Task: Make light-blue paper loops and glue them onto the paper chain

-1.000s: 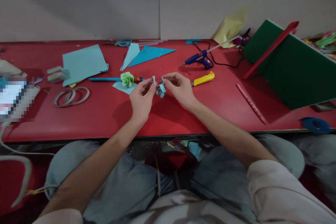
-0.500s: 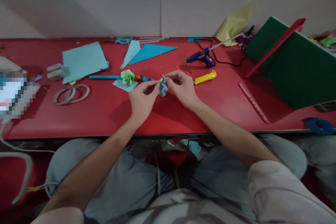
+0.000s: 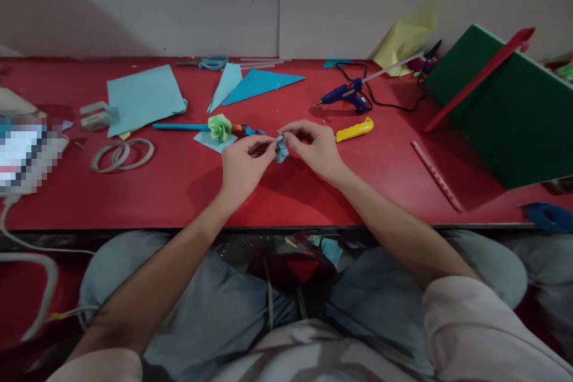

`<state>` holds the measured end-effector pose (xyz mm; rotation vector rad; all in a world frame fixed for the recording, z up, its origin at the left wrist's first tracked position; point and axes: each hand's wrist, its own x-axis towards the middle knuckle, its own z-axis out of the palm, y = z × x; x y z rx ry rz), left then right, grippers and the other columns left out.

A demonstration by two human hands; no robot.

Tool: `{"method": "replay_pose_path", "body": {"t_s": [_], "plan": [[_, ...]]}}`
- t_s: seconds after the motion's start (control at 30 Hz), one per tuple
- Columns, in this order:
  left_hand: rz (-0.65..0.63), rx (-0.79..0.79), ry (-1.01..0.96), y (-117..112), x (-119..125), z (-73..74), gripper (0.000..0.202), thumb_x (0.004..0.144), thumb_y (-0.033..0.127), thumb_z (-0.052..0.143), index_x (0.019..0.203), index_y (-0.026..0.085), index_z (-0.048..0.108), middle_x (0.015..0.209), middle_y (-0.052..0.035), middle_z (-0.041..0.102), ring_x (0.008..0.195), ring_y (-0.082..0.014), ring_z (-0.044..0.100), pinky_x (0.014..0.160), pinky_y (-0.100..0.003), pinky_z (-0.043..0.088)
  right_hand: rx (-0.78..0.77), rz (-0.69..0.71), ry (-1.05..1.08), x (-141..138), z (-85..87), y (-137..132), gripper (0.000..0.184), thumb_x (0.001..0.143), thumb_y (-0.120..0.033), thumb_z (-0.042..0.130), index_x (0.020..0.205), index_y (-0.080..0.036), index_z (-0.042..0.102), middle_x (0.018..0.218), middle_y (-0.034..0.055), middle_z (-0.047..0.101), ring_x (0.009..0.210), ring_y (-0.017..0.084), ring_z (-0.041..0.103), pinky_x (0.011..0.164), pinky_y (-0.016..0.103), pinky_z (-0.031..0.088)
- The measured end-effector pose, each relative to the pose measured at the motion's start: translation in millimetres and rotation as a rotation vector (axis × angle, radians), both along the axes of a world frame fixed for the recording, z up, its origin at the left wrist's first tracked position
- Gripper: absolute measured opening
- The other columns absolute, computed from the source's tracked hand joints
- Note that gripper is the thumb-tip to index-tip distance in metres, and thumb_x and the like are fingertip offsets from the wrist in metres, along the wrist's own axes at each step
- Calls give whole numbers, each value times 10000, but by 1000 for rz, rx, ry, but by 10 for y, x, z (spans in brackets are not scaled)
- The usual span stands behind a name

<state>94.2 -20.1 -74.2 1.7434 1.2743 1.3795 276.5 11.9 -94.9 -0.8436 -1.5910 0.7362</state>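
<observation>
Over the red table (image 3: 179, 191), both my hands pinch a small folded piece of light blue paper (image 3: 281, 149). My left hand (image 3: 244, 164) grips it from the left with thumb and fingers closed. My right hand (image 3: 313, 146) holds it from the right, fingers curled round its top. Just left of my hands lies a green paper flower (image 3: 219, 126) on a blue stick (image 3: 179, 126), resting on a scrap of blue paper.
A yellow utility knife (image 3: 355, 129) lies right of my hands, a blue glue gun (image 3: 347, 95) with its cord behind it. Blue paper sheets (image 3: 143, 98), scissors (image 3: 210, 62), tape rolls (image 3: 122, 155) sit to the left. A green board (image 3: 505, 107) leans at right.
My hands have closed in on the blue paper piece, folding it tighter; the loose strip ends seen earlier are now tucked in. The view has shifted slightly.
</observation>
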Motion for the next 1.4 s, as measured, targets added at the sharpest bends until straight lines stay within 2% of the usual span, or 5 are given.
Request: {"method": "replay_pose_path", "body": {"t_s": [0.53, 0.77, 0.93, 1.1, 1.4], "plan": [[-6, 18, -43, 36, -32, -16, 80, 869, 235, 753, 896, 195, 817, 886, -43, 832, 808, -182, 787, 808, -304, 645, -30, 60, -70, 44, 46, -24, 184, 914, -312, 677, 994, -199, 798, 910, 28, 823, 786, 157, 733, 771, 306, 592], [-13, -107, -226, 109, -9, -57, 94, 835, 288, 830, 860, 204, 795, 850, -43, 812, 768, -179, 758, 757, -315, 651, -32, 74, -108, 55, 66, -30, 187, 931, -315, 667, 998, -193, 791, 917, 37, 821, 784, 156, 722, 770, 307, 575], [-20, -186, -310, 156, 10, -117, 168, 832, 322, 864, 897, 218, 750, 900, -45, 791, 845, -178, 753, 794, -317, 645, 13, 53, -122, 55, 58, -25, 175, 941, -302, 658, 995, -203, 792, 890, 28, 812, 739, 144, 694, 727, 299, 548], [-25, -204, -317, 181, 16, -162, 183, 856, 320, 839, 959, 226, 721, 979, -46, 776, 927, -170, 752, 830, -296, 633, 2, 50, -125, 46, 62, -22, 178, 936, -313, 658, 987, -205, 790, 904, 30, 819, 759, 149, 705, 740, 306, 559], [-27, -211, -394, 178, 34, -193, 178, 855, 319, 825, 972, 216, 739, 964, -36, 777, 874, -148, 736, 790, -274, 617, 3, 52, -110, 35, 79, -35, 166, 932, -310, 670, 974, -195, 782, 885, 32, 813, 732, 144, 692, 722, 303, 553]]}}
